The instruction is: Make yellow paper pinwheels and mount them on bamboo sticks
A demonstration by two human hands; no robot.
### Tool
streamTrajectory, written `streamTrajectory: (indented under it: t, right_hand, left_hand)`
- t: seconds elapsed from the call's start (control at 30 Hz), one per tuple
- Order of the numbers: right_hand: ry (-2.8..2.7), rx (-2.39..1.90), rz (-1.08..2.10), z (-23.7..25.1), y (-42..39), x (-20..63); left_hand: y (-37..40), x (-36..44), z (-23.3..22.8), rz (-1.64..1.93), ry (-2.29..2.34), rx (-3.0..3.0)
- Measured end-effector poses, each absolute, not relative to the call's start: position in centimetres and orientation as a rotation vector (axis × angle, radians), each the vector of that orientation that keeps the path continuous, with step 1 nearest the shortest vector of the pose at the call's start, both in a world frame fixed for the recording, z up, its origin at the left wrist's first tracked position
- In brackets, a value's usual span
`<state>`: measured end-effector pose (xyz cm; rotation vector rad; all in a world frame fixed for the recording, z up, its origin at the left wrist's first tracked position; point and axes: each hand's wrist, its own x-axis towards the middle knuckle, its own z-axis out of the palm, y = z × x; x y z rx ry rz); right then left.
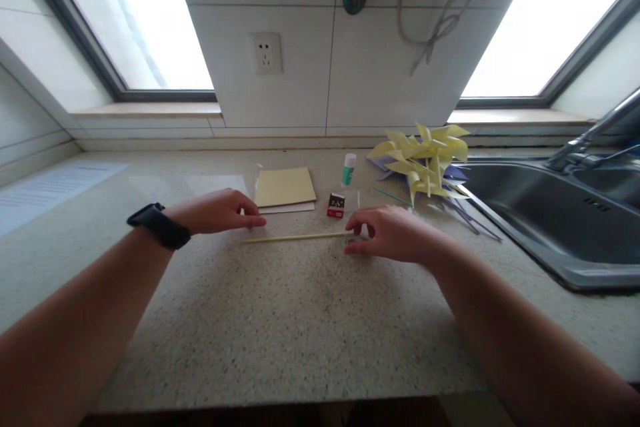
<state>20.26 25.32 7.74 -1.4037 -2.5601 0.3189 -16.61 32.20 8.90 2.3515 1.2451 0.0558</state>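
Thin wooden stick point(295, 237) is lying flat on the speckled countertop point(280, 333), mid-frame, running left to right between both hands. Right hand point(395, 233) is sitting at the stick's right end, fingers curled down, pinching at that end; fingertips point(356, 235) are meeting the stick tip there. Something small and clear seems to be under those fingers, too blurred to tell. Left hand point(217, 211) is resting palm down just above the stick's left end, fingers loosely extended and relaxed, gripping nothing; fingertips are pointing toward centre, close to the stick, contact unclear. Black watch point(159, 225) is sitting on the left wrist.

Just behind the stick, centre frame: stack of pale yellow paper squares point(285, 188), small red box point(336, 205), glue stick point(349, 169) standing upright. Right of centre, pile of yellow paper pinwheels point(425, 157) is lying near the sink point(550, 220), which is filling the right edge. Wall socket point(266, 53) is sitting upper centre on the tiles.
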Motion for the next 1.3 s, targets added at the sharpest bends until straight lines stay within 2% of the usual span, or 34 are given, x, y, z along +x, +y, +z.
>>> streamTrajectory:
  t: [0.13, 0.3, 0.53, 0.9, 1.07, 1.17, 1.3]
  right_hand:
    - [-2.654, -1.341, 0.355, 8.4, 25.2, 20.6]
    - [-2.479, -1.427, 0.369, 9.8, 25.4, 22.5]
    - [-2.432, -1.74, 0.132, 9.0, 26.7, 25.2]
    - [-2.305, -1.742, 0.323, 7.9, 26.9, 22.2]
    - [-2.318, -1.724, 0.317, 6.8, 27.8, 22.4]
    - [-2.331, -1.69, 0.256, 6.5, 28.0, 22.7]
    - [-2.3, -1.651, 0.15, 6.9, 27.8, 22.8]
  left_hand:
    - [32.0, -16.5, 9.2, 0.073, 1.244, 2.363]
    - [31.3, -15.3, 9.0, 0.058, 1.132, 2.356]
    - [30.2, -13.3, 8.2, 0.015, 0.991, 2.31]
    - [30.3, -13.6, 7.8, 0.04, 1.018, 2.367]
    - [30.2, -13.7, 7.8, 0.043, 1.028, 2.418]
    - [30.4, -13.7, 7.5, 0.139, 1.083, 2.495]
    - [31.4, -14.3, 6.3, 0.508, 1.262, 2.627]
